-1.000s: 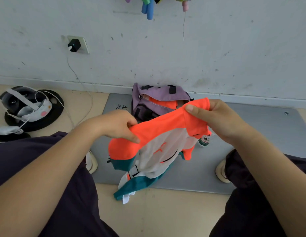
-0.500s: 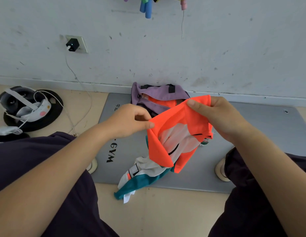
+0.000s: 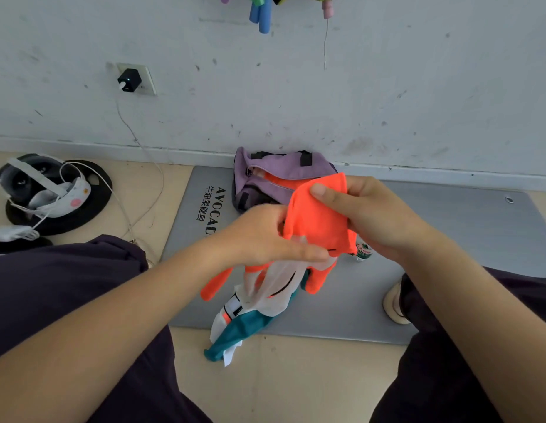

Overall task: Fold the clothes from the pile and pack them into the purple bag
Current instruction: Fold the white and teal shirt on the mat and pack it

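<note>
**Folding an orange garment in mid-air, bag waiting behind**

The right hand (image 3: 369,218) pinches the top of the orange garment (image 3: 319,219), thumb on the near face and fingers behind, so the cloth hangs from that grip. The left hand (image 3: 265,236) meets it from the other side, fingers closed on the left edge of the same orange panel; the two hands are close together, each clamped on the cloth, seemingly to bring one half over the other and make a crease without laying it down.

The garment's long axis runs roughly top to bottom: the orange part is up at the hands, white fabric and a teal hem (image 3: 235,334) trail down toward the person's knees, and the lowest tip hangs over or rests on the floor past the near edge of the grey mat (image 3: 448,239) — I cannot tell which. An orange sleeve dangles to each side below the grip.

Just behind the hands, against the wall, sits the purple bag (image 3: 283,169), unzipped with its opening facing the person and something orange already inside. Judging by this, the fold is only half made and packing comes after.
</note>
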A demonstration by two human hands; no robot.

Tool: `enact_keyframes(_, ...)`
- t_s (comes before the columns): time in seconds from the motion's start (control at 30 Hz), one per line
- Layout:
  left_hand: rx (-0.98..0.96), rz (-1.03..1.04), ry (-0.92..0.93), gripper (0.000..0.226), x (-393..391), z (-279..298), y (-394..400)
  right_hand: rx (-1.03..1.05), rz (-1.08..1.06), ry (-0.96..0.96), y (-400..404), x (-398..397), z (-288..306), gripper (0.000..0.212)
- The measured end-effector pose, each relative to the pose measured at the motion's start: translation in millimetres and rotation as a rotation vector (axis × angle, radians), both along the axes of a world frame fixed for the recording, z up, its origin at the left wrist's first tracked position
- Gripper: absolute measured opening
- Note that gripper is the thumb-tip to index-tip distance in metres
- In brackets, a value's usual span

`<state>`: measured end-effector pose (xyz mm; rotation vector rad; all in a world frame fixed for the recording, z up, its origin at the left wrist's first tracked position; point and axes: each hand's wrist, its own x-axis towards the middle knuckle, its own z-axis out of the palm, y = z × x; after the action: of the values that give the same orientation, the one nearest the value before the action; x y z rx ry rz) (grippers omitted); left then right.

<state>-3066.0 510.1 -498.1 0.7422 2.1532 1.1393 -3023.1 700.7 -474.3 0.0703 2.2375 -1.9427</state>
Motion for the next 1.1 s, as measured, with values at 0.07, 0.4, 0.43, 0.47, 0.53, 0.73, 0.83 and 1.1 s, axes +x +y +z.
enact_keyframes(0.07, -0.079, 0.002, 0.075, 0.027, 3, -9, 7, 0.024, 0.065, 0.002, -6, 1, -2, 0.022)
enact_keyframes(0.4, 0.673, 0.195, -0.445, 0.019, -19, 23, -15, 0.058, 0.101, 0.077, 16, -8, 0, 0.099)
enact_keyframes(0.43, 0.747, 0.196, -0.497, 0.025, -20, 26, -15, -0.005, 0.197, 0.032, 16, -7, -2, 0.113)
enact_keyframes(0.47, 0.795, 0.204, -0.541, 0.030, -19, 28, -15, -0.058, 0.287, -0.009, 14, -5, -4, 0.117)
enact_keyframes(0.53, 0.841, 0.263, -0.584, 0.039, -20, 30, -15, -0.095, 0.363, -0.082, 13, -4, -7, 0.101)
enact_keyframes(0.73, 0.752, 0.442, -0.533, 0.040, -33, 21, -20, -0.200, 0.098, -0.237, 24, -10, -14, 0.042)
enact_keyframes(0.83, 0.461, 0.478, -0.339, 0.025, -33, 10, -23, -0.306, -0.034, -0.155, 26, -11, -12, 0.040)
enact_keyframes(1.1, 0.251, 0.093, -0.196, 0.034, -3, 4, -5, -0.294, -0.116, -0.059, -3, -8, -9, 0.037)
